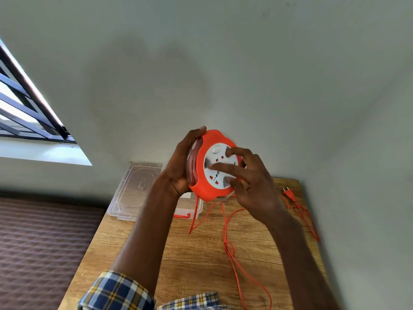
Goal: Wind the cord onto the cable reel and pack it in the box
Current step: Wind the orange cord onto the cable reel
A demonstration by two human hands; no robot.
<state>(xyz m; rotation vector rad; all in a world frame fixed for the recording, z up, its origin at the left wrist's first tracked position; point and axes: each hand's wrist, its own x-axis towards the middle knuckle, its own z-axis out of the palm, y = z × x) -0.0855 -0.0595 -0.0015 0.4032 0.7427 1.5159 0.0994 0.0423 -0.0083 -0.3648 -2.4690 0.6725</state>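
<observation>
Person holds orange cable reel point(213, 166) up in the air above the far end of wooden table point(201, 253), in front of the grey wall point(223, 63). Left hand point(178, 166) grips the reel from its back/left side, fingers curled over the top rim, palm against the rear flange. Right hand point(252, 182) is on the white socket face, fingers spread and bent, fingertips point(229, 152) pressing on that face; thumb near the lower edge. Whether right hand actually clamps the face or only presses it: cannot tell.

Some cord already wound, visible between the flanges on the left side of the reel. Rest of orange cord point(232, 249) hangs down from the reel bottom and lies in loose loops on the table, running toward the near edge and off to the right. Plug point(289, 193) lies on the table at far right, near the wall, well apart from the reel.

Clear plastic box point(187, 205) with an orange latch sits on the far left part of the table, partly hidden behind the left forearm. Clear lid point(136, 186) lies just beside it on the left, overhanging the table edge.

Plaid sleeve point(116, 291) at near edge. Barred window point(26, 104) far left. Brown patterned surface point(44, 242) left of table.
</observation>
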